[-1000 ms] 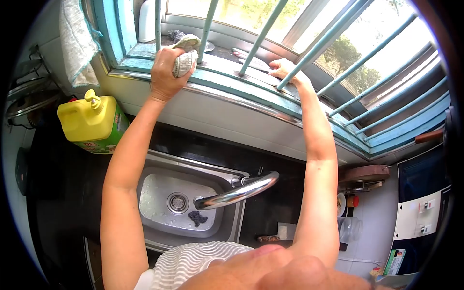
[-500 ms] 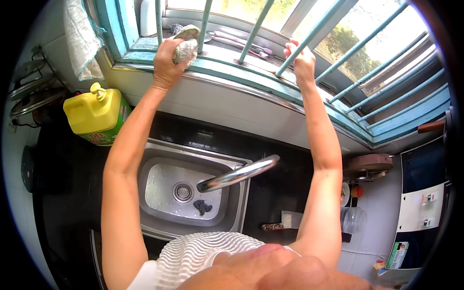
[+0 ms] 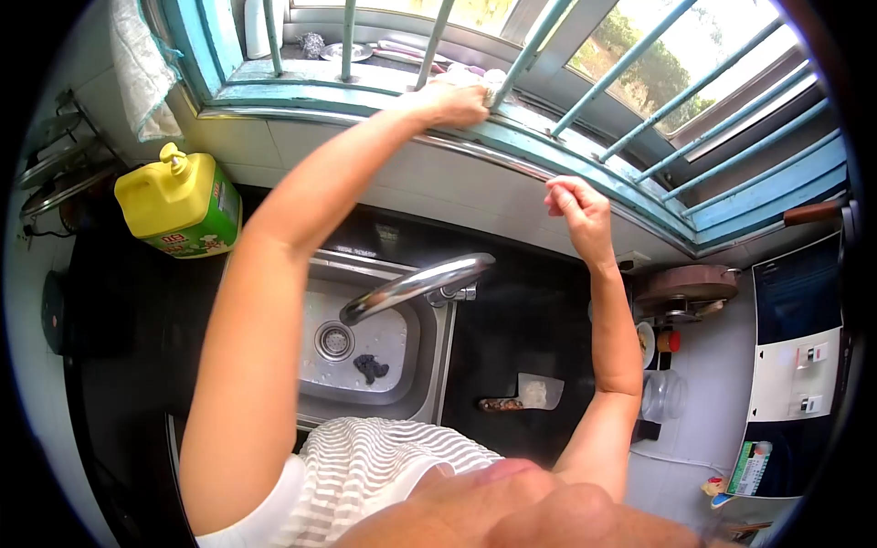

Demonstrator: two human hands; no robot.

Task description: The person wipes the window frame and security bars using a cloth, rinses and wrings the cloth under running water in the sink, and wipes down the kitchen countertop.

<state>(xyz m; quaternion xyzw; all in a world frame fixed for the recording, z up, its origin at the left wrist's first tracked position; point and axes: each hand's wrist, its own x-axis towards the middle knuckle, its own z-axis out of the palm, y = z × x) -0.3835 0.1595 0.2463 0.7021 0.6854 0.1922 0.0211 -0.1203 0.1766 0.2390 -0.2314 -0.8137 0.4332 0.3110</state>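
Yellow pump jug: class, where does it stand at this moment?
In the head view, the yellow pump jug stands toward the left on the black countertop, left of the steel sink and below the hanging cloth.

Turquoise bars (image 3: pixel 621 78) cross above my white top (image 3: pixel 384 449), banded in greyish stripes, while the cloth (image 3: pixel 494 80) in my left hand (image 3: pixel 454 102) appears whitish, though little of it shows. A bright yellow jug (image 3: pixel 174 196) turns green lower down; a white towel (image 3: pixel 142 82) carries blue edging; a charcoal-grey scrap (image 3: pixel 370 367) darkens the silver sink (image 3: pixel 445 365) amid my glossy black counter (image 3: pixel 512 338).
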